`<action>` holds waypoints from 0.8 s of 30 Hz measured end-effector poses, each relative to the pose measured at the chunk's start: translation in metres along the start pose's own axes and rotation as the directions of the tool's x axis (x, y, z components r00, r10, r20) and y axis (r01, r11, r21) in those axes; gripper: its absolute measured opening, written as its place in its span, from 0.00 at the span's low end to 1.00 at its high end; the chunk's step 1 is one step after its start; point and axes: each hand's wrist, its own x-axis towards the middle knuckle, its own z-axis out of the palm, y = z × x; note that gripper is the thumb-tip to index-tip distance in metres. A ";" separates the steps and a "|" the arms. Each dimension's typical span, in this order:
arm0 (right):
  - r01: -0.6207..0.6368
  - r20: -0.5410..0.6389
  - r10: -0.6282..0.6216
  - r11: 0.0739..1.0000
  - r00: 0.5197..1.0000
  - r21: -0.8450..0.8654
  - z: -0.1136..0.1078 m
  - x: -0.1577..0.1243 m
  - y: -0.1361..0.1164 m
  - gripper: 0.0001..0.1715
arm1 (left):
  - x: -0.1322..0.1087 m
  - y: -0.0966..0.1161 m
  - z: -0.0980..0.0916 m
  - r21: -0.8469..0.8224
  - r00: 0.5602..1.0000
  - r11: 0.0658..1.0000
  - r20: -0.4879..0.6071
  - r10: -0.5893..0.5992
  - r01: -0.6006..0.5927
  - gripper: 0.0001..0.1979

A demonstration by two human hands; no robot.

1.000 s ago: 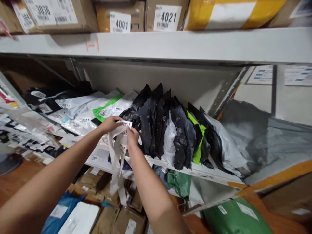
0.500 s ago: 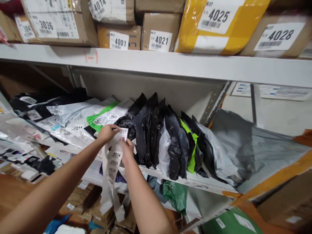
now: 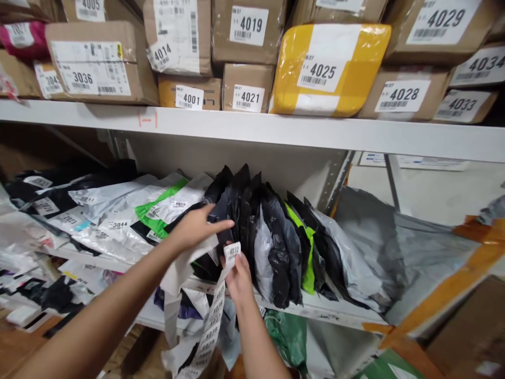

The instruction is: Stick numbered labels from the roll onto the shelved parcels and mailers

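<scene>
The right hand (image 3: 240,276) pinches the strip (image 3: 215,319) in its fingers, before the front edge of the shelf (image 3: 339,316); whether the left hand (image 3: 196,228) grips it cannot be told. Dangling loops could snag bags (image 3: 248,223) and tear.

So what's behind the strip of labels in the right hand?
Farther back, a purple package shows left of the strip of labels and a grey bag right of it. What the paper directly covers can't be seen.
</scene>
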 end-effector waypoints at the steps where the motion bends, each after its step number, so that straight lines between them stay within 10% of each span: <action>1: 0.003 -0.017 -0.002 0.999 1.000 0.039 0.003 0.010 -0.006 0.18 | 0.001 0.017 0.008 0.052 0.999 0.998 0.027 0.019 -0.020 0.25; 6: 0.011 -0.040 -0.008 0.998 0.999 0.063 0.002 0.027 -0.024 0.20 | 0.005 0.053 0.034 0.079 1.000 0.997 -0.026 -0.003 0.005 0.20; 10: -0.029 0.042 0.031 0.999 0.999 -0.040 -0.003 0.006 -0.032 0.23 | 0.021 0.003 0.005 -0.009 0.990 0.991 -0.046 -0.131 0.131 0.19; 15: 0.037 0.112 -0.018 0.986 0.993 -0.165 0.031 0.005 -0.021 0.19 | 0.042 -0.066 -0.019 -0.209 0.952 0.972 0.258 0.165 -0.112 0.17; 18: 0.090 0.080 -0.074 0.972 0.994 -0.219 0.064 0.021 0.009 0.24 | 0.047 -0.079 -0.015 -0.373 0.904 0.921 0.350 0.247 -0.108 0.22; 24: 0.063 -0.197 -0.121 0.960 0.973 -0.274 0.084 0.053 0.051 0.22 | 0.052 -0.076 -0.003 -0.296 0.961 0.953 0.242 0.135 -0.060 0.16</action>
